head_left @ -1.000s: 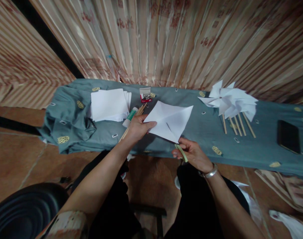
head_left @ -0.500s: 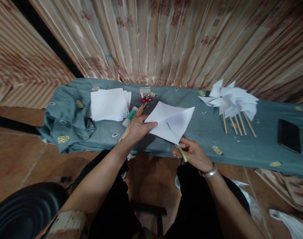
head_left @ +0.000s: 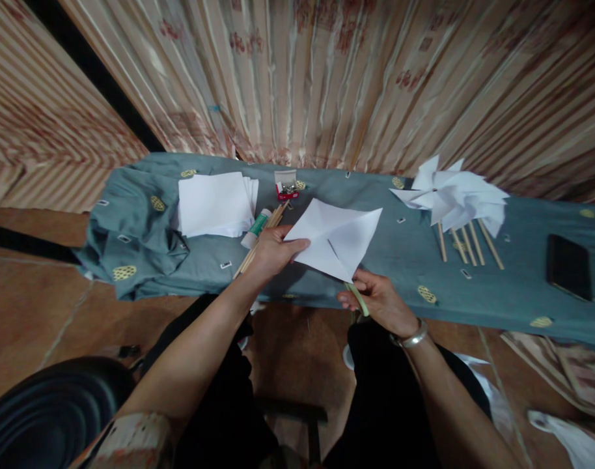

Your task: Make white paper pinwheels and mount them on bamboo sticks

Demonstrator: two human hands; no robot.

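Note:
A creased square sheet of white paper (head_left: 334,231) is pinched at its left corner by my left hand (head_left: 275,251), thumb on top. My right hand (head_left: 378,299) grips scissors with a pale green handle (head_left: 359,299) at the paper's near corner. One dark blade shows on top of the sheet near its middle; the other parts of the scissors are under the paper or inside my fingers. Beside my left hand lie several wooden sticks (head_left: 280,212) and a green-and-white glue stick (head_left: 256,228).
A stack of white paper (head_left: 214,205) lies at the left of the cloth-covered table (head_left: 415,254). A small red box of metal pins (head_left: 286,189) stands at the back. Several paper pinwheels (head_left: 466,198) on sticks and a black phone (head_left: 568,267) lie to the right. A black stool (head_left: 58,410) stands lower left.
Almost nothing differs. Both hands, the paper and the scissors keep their places, apart from a very slight shift of the view.

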